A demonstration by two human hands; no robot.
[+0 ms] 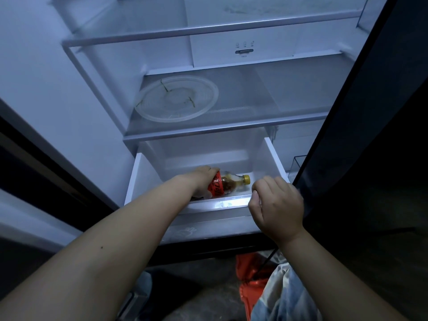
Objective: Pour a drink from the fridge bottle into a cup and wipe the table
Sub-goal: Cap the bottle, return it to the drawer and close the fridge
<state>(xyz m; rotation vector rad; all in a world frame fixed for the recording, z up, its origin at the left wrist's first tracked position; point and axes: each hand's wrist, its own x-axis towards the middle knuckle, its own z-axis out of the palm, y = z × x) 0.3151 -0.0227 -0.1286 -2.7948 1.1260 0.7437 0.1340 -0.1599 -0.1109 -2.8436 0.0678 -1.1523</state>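
Observation:
A small plastic bottle [228, 184] with a red label, dark drink and a yellow cap lies on its side in the pulled-out white fridge drawer [273, 156]. My left hand [201, 179] reaches into the drawer and grips the bottle round its labelled lower half. My right hand [276, 208] hovers at the drawer's front right corner with its fingers curled; whether it holds the drawer's front edge cannot be told. No cup or table is in view.
The fridge stands open, its dark door [370, 135] close on the right. A clear round plate [177, 98] lies on the glass shelf above the drawer. Something red [251, 281] sits on the floor below, beside my clothed knee.

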